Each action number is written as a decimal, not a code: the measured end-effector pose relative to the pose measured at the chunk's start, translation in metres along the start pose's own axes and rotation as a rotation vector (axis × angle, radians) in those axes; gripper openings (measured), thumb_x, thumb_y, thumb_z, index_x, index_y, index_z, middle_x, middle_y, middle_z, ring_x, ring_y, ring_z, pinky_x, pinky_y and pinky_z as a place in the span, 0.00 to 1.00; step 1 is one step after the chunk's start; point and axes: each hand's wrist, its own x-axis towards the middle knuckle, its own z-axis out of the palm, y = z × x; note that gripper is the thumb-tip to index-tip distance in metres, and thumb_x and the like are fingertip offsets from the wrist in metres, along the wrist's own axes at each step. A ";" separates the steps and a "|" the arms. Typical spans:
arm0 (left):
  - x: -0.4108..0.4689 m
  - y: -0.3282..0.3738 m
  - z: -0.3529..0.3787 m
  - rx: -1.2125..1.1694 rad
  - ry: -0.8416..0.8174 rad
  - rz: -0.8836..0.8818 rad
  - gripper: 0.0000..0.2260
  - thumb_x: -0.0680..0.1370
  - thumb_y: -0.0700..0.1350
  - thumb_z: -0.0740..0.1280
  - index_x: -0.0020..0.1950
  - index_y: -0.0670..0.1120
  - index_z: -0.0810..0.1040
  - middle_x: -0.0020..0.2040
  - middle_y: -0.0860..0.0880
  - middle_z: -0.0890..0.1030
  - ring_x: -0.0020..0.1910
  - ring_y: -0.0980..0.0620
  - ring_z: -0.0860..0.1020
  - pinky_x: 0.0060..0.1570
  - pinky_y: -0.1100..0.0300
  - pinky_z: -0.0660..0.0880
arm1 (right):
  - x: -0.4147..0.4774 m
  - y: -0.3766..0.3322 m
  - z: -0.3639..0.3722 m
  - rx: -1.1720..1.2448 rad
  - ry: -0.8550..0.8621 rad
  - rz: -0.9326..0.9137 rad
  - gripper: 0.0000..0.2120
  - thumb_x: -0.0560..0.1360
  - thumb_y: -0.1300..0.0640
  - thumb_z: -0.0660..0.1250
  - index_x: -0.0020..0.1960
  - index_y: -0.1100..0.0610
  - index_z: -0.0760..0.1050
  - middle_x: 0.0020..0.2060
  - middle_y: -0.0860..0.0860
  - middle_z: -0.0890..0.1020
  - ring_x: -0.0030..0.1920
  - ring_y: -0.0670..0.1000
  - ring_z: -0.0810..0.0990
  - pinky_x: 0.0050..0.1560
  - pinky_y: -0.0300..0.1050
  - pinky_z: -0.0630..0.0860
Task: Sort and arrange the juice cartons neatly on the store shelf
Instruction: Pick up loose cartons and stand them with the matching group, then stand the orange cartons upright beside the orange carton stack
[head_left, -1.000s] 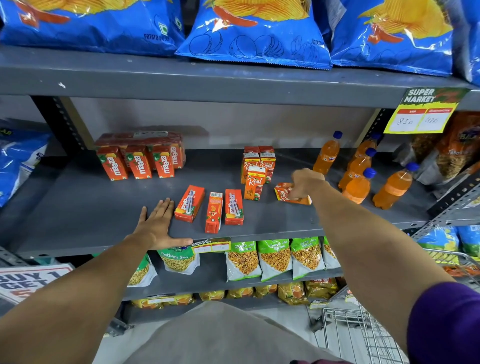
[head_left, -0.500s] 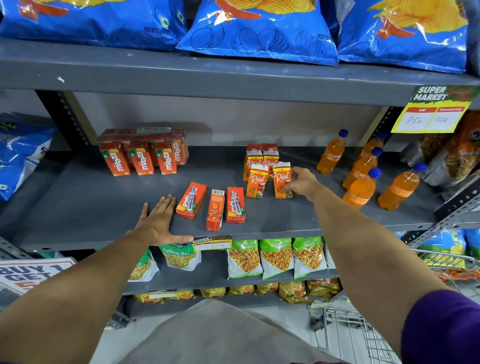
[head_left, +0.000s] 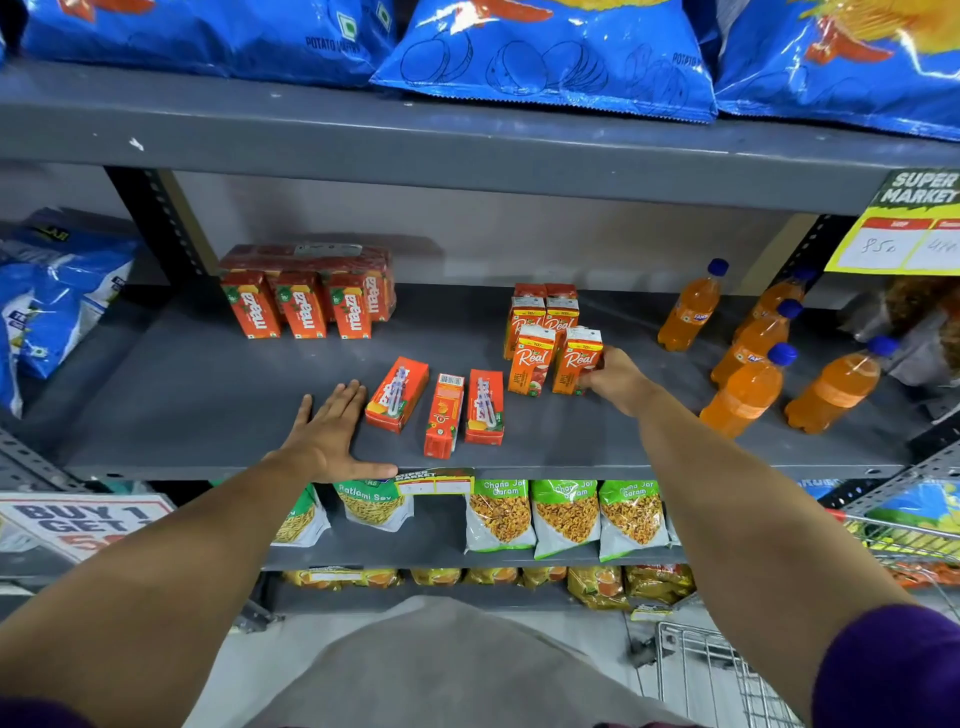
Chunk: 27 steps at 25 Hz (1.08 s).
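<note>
Shelf (head_left: 208, 395): plain dark grey. Each Real carton (head_left: 574, 358): orange with white script lettering. Maaza cartons (head_left: 301, 312): orange-red, white lettering, small green mark near the top. Lying cartons (head_left: 397, 394): orange-red with a green corner; the middle carton (head_left: 444, 415) bears a white barcode panel. Bottles (head_left: 743, 389): orange with blue caps. Chip bags (head_left: 545, 62): bright blue, printed in yellow and red, with dark outline drawings of slices. Snack pouches (head_left: 566, 514): green tops, white bases, yellow-brown centres. Price card (head_left: 904, 228): yellow, dark header, red-and-white boxes. Sleeve (head_left: 893, 670): purple.
</note>
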 end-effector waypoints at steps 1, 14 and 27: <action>0.000 0.000 0.001 -0.001 -0.004 0.001 0.59 0.60 0.78 0.62 0.77 0.48 0.38 0.79 0.50 0.39 0.77 0.52 0.38 0.73 0.43 0.34 | -0.002 0.003 0.001 -0.053 0.050 0.030 0.18 0.69 0.64 0.74 0.57 0.62 0.73 0.54 0.57 0.81 0.56 0.56 0.79 0.53 0.48 0.76; -0.025 -0.023 0.005 0.029 0.065 -0.048 0.51 0.66 0.76 0.57 0.77 0.49 0.40 0.79 0.51 0.41 0.77 0.53 0.40 0.74 0.48 0.35 | -0.058 -0.003 0.069 -0.398 0.161 -0.316 0.13 0.68 0.54 0.68 0.28 0.52 0.66 0.26 0.46 0.74 0.32 0.52 0.75 0.34 0.40 0.67; -0.037 -0.099 -0.008 0.023 0.085 -0.118 0.42 0.70 0.74 0.52 0.78 0.54 0.46 0.79 0.51 0.45 0.77 0.53 0.41 0.74 0.45 0.36 | -0.066 -0.090 0.149 -0.598 0.086 -0.094 0.25 0.67 0.35 0.69 0.45 0.58 0.76 0.39 0.53 0.83 0.40 0.55 0.84 0.41 0.46 0.80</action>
